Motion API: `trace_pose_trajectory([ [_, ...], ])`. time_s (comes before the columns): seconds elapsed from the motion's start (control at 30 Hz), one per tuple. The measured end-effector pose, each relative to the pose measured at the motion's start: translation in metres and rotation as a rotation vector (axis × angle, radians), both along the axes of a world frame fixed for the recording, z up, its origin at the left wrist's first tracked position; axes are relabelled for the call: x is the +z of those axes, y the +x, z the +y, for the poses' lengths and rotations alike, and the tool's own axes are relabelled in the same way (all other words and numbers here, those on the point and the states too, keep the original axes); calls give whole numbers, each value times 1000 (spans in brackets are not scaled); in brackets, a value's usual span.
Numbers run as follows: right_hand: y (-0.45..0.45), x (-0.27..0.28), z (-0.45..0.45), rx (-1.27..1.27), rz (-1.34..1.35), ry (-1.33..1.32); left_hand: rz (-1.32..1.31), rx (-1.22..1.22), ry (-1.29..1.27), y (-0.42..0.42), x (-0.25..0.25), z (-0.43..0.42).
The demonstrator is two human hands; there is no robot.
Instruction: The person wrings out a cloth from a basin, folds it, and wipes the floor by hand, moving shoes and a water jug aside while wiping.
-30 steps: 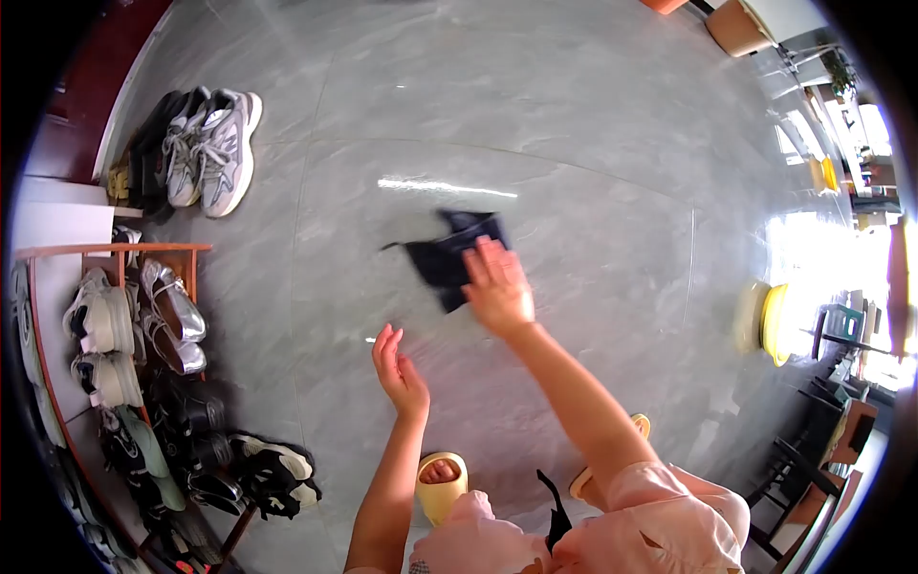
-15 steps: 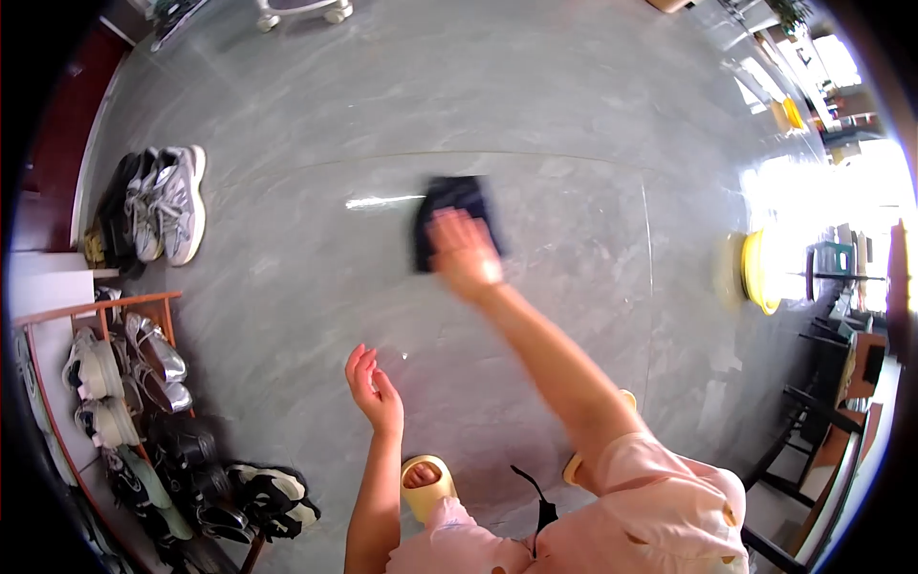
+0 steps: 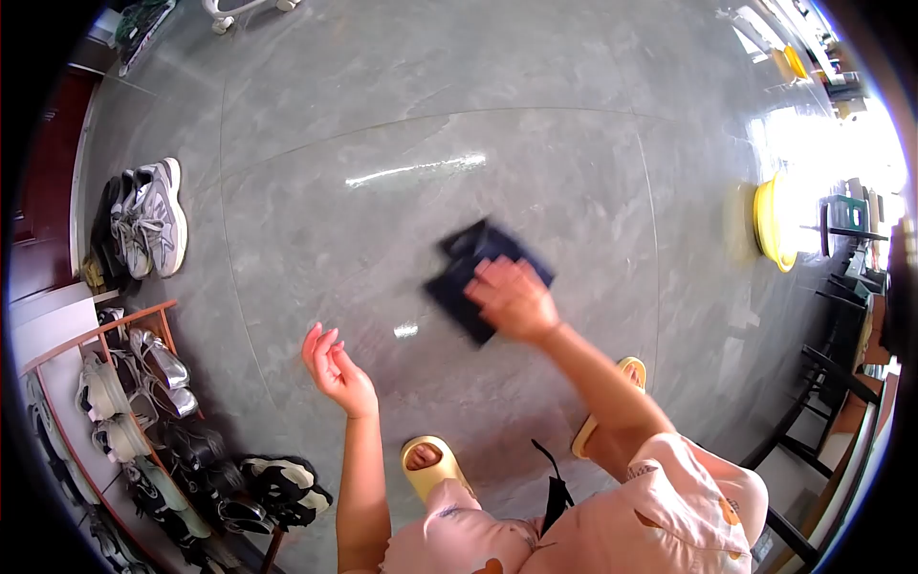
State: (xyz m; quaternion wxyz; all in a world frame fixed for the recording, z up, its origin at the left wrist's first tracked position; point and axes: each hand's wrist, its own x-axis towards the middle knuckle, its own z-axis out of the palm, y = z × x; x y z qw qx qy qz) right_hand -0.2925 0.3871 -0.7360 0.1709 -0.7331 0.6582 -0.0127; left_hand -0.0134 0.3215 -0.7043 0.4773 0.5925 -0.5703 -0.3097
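A dark cloth (image 3: 469, 271), blurred by motion and with uneven edges, lies on the grey floor (image 3: 316, 230) in the middle of the view. My right hand (image 3: 513, 298) rests flat on its right part, palm down, fingers stretched out. My left hand (image 3: 338, 371) hangs in the air to the lower left of the cloth, its fingers apart and slightly curled, holding nothing. Below the hands, yellow slippers (image 3: 435, 471) are on my feet.
At the left stands a shoe rack (image 3: 105, 328) with several pairs of shoes, and grey sneakers (image 3: 158, 220) are on the floor behind it. A yellow basin (image 3: 773, 223) is at the right, near dark chairs (image 3: 803, 454). A white wheeled base (image 3: 225, 19) shows at the top left.
My right hand has swept the cloth over the floor, first away from my body and then back towards it and rightward. The view has shifted. My left hand stays raised and empty.
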Motion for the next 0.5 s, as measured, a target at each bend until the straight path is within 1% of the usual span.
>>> trace_pose_trajectory([
  [0.03,-35,4,-15,-97,108,52,2,-24,4,-3,0,1],
  [0.07,-70,-1,-20,-206,183,1,4,-47,6,-6,0,3],
  [0.1,-108,-19,-19,-313,256,-118,7,-69,7,-7,0,4],
  [0.17,-176,-46,-24,-521,327,-213,4,-74,-5,-9,2,7],
  [0.23,-186,-40,-35,-679,274,-140,14,-68,-7,-10,6,10],
  [0.27,-176,-46,-39,-667,348,-94,12,-64,-11,-11,7,12],
  [0.3,-151,-37,-39,-586,335,-58,17,-64,-15,-15,8,14],
  [0.33,-115,-12,-43,-464,279,10,26,-68,-18,-21,8,14],
  [0.37,-84,-37,-24,-238,290,-213,26,-94,-25,-27,9,14],
  [0.4,-39,-18,-21,-148,201,-134,23,-115,-31,-32,12,13],
  [0.43,1,-23,-5,-26,81,-178,17,-134,-36,-37,15,12],
  [0.5,68,-41,35,218,-59,-278,-68,-220,-93,-47,22,6],
])
